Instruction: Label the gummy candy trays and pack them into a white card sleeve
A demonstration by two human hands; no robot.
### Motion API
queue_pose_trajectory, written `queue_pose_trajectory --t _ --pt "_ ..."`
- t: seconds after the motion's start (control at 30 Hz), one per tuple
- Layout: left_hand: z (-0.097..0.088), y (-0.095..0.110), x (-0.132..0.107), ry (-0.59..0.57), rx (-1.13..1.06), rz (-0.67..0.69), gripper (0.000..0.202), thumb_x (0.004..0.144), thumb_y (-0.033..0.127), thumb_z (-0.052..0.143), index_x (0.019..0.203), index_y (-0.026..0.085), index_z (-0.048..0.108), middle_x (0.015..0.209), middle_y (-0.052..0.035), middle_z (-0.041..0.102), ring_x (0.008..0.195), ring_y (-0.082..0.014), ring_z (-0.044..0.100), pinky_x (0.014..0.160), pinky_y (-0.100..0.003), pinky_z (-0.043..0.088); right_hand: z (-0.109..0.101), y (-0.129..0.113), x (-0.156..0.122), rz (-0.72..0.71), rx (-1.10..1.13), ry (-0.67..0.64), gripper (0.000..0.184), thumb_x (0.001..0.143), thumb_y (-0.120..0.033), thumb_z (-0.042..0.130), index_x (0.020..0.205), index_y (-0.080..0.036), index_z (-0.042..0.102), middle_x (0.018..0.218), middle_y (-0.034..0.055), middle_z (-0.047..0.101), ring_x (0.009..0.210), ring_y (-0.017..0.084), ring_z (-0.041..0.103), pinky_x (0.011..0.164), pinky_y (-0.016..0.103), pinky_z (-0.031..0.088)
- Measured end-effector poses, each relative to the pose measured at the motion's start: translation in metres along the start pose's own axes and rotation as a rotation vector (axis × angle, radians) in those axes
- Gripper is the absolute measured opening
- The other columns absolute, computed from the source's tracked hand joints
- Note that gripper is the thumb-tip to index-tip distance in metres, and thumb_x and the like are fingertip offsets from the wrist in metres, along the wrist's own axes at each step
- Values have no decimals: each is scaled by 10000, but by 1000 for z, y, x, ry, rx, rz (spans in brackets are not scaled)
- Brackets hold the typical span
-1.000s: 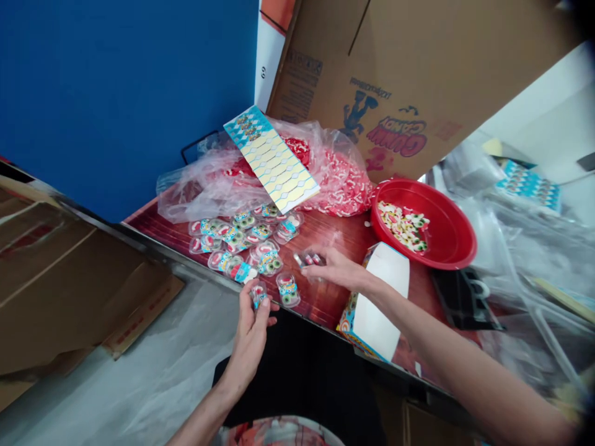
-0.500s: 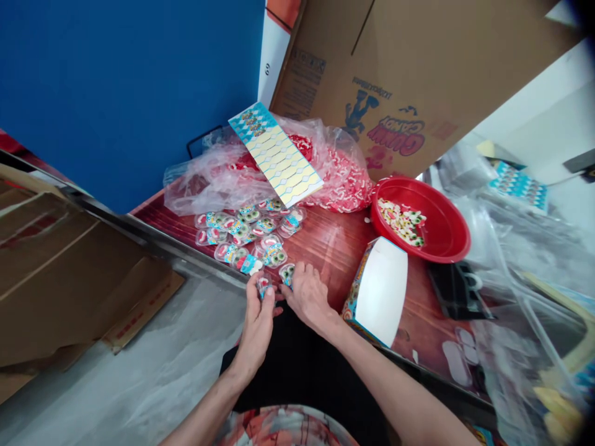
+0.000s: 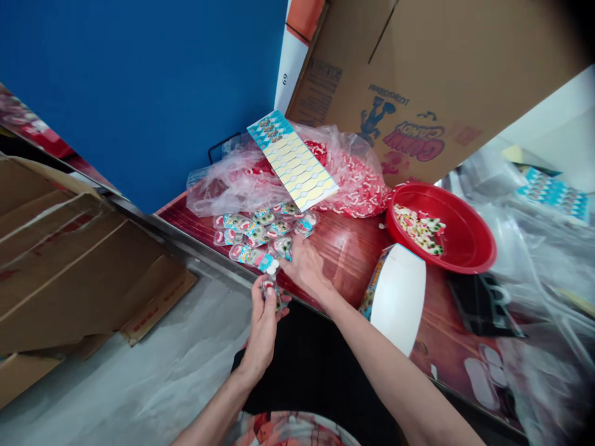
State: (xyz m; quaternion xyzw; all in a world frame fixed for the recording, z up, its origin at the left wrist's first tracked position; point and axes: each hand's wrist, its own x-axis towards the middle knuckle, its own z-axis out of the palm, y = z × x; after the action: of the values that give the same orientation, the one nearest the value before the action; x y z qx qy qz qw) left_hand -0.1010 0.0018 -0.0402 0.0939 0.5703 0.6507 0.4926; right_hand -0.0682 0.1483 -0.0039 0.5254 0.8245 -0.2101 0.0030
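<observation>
My left hand is at the near edge of the red-brown table, closed round a small stack of clear candy packs. My right hand lies over the near end of a cluster of the same packs on the table, fingers curled down on one of them. Each pack is a small clear blister with coloured gummy sweets inside. A blue and yellow sticker sheet rests on a plastic bag of red and white sweets behind the cluster.
A red bowl of loose gummies sits to the right, and a white display box lies in front of it. A large cardboard carton leans behind. Flattened cardboard is at the left, clear plastic sheeting at the right.
My right hand came back from the table's middle to the near packs, then reached into the cluster. My left hand kept its packs and stayed at the table edge. The view shifted.
</observation>
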Motion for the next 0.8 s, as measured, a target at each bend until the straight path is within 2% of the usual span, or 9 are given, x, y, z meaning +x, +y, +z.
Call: queue_pose_trajectory --t 0.13,0.23,0.33,0.43,0.5,0.67,0.8 --pt "-2 1 1 -5 -16 -12 484 959 587 515 1364 337 428 1250 -44 576 972 -140 657 818 -281 540 -5 36 6 -8 188 -52 525 790 -368 651 1267 -191 523 1081 80 712 960 265 672 799 343 493" --pt "-3 2 2 -7 -12 -2 524 947 587 538 1386 324 423 1207 -52 602 968 -152 660 801 -283 541 -17 54 7 -86 184 29 490 764 -340 654 1230 -212 570 1067 55 710 923 247 658 779 329 486" --pt "-6 1 4 4 12 25 515 944 581 547 1379 329 434 1178 -43 614 940 -137 657 768 -257 533 -26 52 15 -349 13 86 470 766 -251 626 1233 -207 587 1203 89 672 1063 279 610 826 344 474" --pt "-8 0 8 27 27 34 465 944 572 552 1332 335 455 1219 -38 594 918 -121 658 760 -250 533 -28 38 31 -621 -162 -22 463 783 -174 604 1245 -201 589 1261 97 644 1159 278 559 882 346 461" --pt "-9 -1 11 31 30 30 445 946 566 551 1313 333 458 1228 -39 583 922 -122 662 764 -254 536 -28 30 41 -693 -244 -93 466 792 -154 610 1256 -190 582 1269 97 639 1159 270 550 909 348 455" --pt "-9 2 11 43 61 65 462 957 549 536 1340 313 432 1155 -38 602 896 -132 655 735 -249 526 -30 25 46 -662 -311 -147 535 803 -185 657 1323 -156 535 1297 128 621 1174 280 540 949 359 446" --pt "-8 7 10 69 151 180 451 967 533 518 1339 279 476 1168 -51 648 952 -160 662 840 -294 528 -30 39 37 -540 -187 -167 494 792 -292 684 1254 -158 575 1176 130 675 1077 291 612 867 355 471"
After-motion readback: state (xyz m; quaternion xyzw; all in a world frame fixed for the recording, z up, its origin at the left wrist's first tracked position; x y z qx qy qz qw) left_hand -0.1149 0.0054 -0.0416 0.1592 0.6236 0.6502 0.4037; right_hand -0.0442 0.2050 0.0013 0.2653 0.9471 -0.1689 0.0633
